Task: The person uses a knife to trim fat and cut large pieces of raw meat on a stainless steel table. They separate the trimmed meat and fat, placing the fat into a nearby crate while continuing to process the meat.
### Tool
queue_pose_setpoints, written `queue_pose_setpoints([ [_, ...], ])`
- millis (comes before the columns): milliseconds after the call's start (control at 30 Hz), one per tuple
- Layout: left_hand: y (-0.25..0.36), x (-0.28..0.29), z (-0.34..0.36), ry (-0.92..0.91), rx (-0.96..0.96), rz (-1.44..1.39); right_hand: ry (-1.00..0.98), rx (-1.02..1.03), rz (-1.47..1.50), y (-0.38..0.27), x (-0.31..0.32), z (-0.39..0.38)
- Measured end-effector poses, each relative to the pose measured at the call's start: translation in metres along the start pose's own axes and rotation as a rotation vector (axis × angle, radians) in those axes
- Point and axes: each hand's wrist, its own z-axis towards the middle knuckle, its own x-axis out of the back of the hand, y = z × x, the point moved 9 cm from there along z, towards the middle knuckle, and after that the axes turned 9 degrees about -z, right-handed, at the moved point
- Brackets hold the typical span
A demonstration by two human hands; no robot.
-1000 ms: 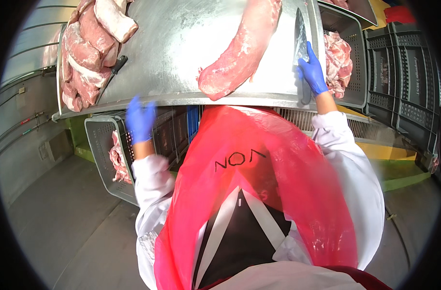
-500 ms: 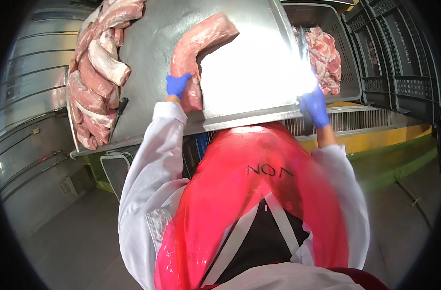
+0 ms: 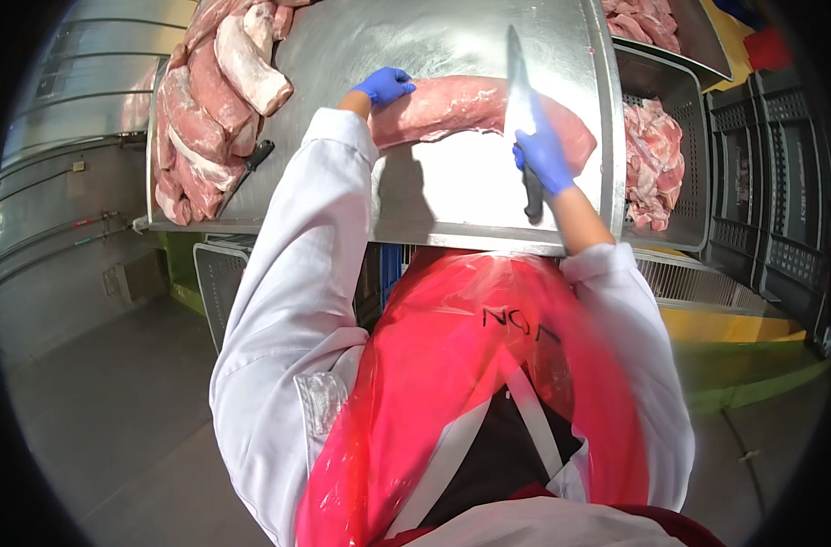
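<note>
A long pale-pink pork loin (image 3: 456, 105) lies crosswise on the metal table (image 3: 406, 205), its right end bending toward me. My left hand (image 3: 386, 87), in a blue glove, is closed on its left end. In my right hand (image 3: 545, 159), also blue-gloved, is a knife (image 3: 517, 77) with a long blade and a dark handle. The blade points away from me and passes over the right part of the loin; whether it touches the meat I cannot tell.
Several pork pieces (image 3: 220, 91) are heaped along the table's left side, with a second black-handled knife (image 3: 249, 173) beside them. Right of the table, a grey crate (image 3: 694, 173) holds meat trimmings (image 3: 652, 164). Dark crates (image 3: 771, 182) stand farther right; another container with meat (image 3: 643, 20) is behind.
The loin has turned from lying lengthwise to crosswise. My left hand has moved up and right to its left end. My right hand has brought the knife leftward from the table's right edge over the loin.
</note>
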Motion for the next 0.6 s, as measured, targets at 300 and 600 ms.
queue_pose_setpoints([
  [300, -0.019, -0.074, -0.082, -0.328, 0.144, -0.597, 0.164, 0.253, -0.567, -0.019, -0.018, 0.057],
  [600, 0.017, -0.049, -0.114, -0.015, -0.056, -0.59, -0.058, 0.061, -0.372, -0.054, -0.122, 0.018],
])
